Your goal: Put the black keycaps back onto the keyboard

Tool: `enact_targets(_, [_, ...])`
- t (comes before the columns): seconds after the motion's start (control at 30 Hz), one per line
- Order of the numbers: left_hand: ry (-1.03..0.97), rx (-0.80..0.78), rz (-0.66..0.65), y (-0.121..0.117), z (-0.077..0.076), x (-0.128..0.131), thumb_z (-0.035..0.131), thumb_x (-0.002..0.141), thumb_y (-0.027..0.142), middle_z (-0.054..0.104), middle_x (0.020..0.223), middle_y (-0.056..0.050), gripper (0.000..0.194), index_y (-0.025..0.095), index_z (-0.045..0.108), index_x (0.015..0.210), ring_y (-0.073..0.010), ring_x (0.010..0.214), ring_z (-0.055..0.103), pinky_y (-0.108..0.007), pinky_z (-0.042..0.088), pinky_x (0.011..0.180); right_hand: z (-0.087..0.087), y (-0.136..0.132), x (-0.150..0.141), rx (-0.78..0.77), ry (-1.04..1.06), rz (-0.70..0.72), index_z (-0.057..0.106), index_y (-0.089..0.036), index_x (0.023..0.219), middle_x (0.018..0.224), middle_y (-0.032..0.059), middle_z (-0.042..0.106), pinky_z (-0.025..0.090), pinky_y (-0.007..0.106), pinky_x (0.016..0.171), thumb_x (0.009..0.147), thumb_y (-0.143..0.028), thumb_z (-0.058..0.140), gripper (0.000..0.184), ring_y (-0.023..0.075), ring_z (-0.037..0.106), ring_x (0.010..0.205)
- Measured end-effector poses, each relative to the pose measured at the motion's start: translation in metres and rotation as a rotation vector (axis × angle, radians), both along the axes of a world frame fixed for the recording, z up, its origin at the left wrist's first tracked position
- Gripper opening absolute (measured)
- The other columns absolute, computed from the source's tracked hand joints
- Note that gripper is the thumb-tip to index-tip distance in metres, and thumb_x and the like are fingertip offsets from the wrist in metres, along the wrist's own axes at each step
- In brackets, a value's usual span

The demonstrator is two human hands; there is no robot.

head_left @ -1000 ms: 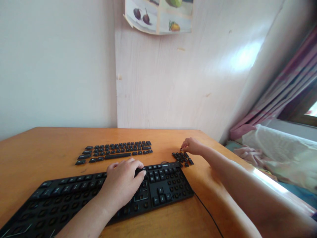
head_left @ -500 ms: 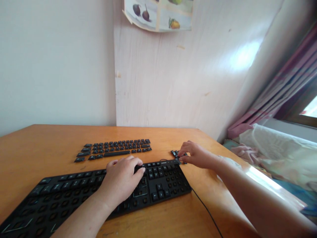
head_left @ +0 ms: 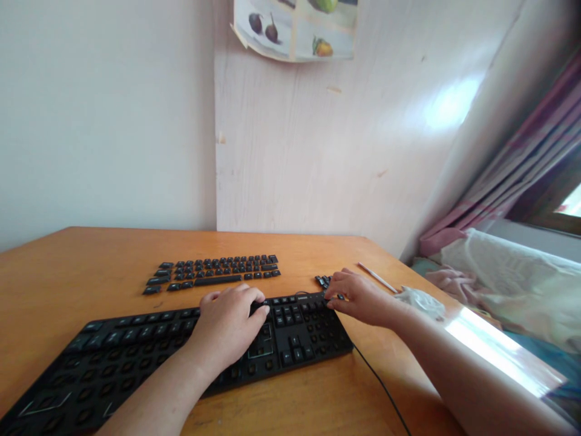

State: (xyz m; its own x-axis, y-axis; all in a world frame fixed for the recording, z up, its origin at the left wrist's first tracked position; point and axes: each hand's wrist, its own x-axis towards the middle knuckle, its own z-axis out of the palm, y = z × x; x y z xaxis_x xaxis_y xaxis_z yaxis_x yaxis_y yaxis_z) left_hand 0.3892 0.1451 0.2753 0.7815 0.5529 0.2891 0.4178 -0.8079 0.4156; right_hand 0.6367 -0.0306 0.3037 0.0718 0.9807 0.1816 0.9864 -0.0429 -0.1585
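Note:
A black computer keyboard (head_left: 295,333) lies at a slant on the table, many of its sockets bare, with keys still on its top rows and arrow cluster. My left hand (head_left: 233,321) is curled over its upper middle, thumb and fingers gripping it. At the top right corner, over the number pad, my right hand (head_left: 351,297) has its fingertips pinched together on a small black keycap, largely hidden by the fingers. Just behind that hand lies a small cluster of loose keycaps (head_left: 322,281), partly covered by it. Farther back are neat rows of loose keycaps (head_left: 218,269), including a long space bar (head_left: 218,280).
A cable (head_left: 381,381) runs from the keyboard to the front edge of the wooden table (head_left: 113,260). On the right lie a thin pale stick (head_left: 376,277), a crumpled clear plastic bag (head_left: 422,303) and a shiny sheet (head_left: 503,351). A wall stands behind the table.
My right hand has come from the loose keycap cluster toward me, onto the keyboard's top right corner. The stick and plastic bag have come into sight behind the arm. My left hand stays put.

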Motion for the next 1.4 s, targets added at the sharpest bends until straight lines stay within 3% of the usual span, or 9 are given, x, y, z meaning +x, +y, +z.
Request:
enact_targets(0.9, [0.012, 0.008, -0.007, -0.001, 0.002, 0.000, 0.050, 0.088, 0.040, 0.070, 0.105, -0.003, 0.023, 0.027, 0.067, 0.094, -0.0246, 0.104, 0.061, -0.043, 0.037, 0.092, -0.005, 0.007, 0.000, -0.063, -0.041, 0.044, 0.067, -0.020, 0.075, 0.081, 0.0030, 0.064, 0.040, 0.033, 0.081, 0.084, -0.026, 0.064, 0.011, 0.0187, 0.054, 0.084])
enact_targets(1.07, [0.013, 0.006, -0.005, 0.001, 0.000, 0.000, 0.051, 0.087, 0.040, 0.070, 0.106, -0.002, 0.022, 0.028, 0.067, 0.095, -0.0248, 0.103, 0.061, -0.043, 0.037, 0.093, -0.005, 0.003, 0.000, -0.003, -0.003, 0.052, 0.070, -0.020, 0.083, 0.084, 0.0033, 0.067, 0.040, 0.033, 0.081, 0.085, -0.025, 0.064, 0.008, 0.0184, 0.056, 0.084])
enact_targets(1.23, [0.018, 0.014, -0.001, 0.001, 0.001, 0.000, 0.051, 0.087, 0.041, 0.069, 0.106, -0.001, 0.021, 0.029, 0.067, 0.095, -0.0246, 0.104, 0.061, -0.043, 0.037, 0.093, 0.000, -0.011, -0.002, 0.087, 0.002, 0.027, 0.073, -0.022, 0.091, 0.083, 0.0035, 0.067, 0.041, 0.031, 0.076, 0.089, -0.020, 0.055, 0.018, 0.0169, 0.056, 0.081])
enact_targets(1.4, [0.036, 0.020, 0.010, 0.002, 0.000, 0.000, 0.052, 0.087, 0.042, 0.070, 0.106, 0.000, 0.021, 0.030, 0.067, 0.096, -0.0242, 0.103, 0.062, -0.043, 0.037, 0.093, -0.004, -0.015, -0.005, 0.068, 0.013, 0.099, 0.074, -0.022, 0.088, 0.079, 0.0033, 0.064, 0.041, 0.030, 0.076, 0.088, -0.017, 0.055, 0.020, 0.0161, 0.055, 0.079])
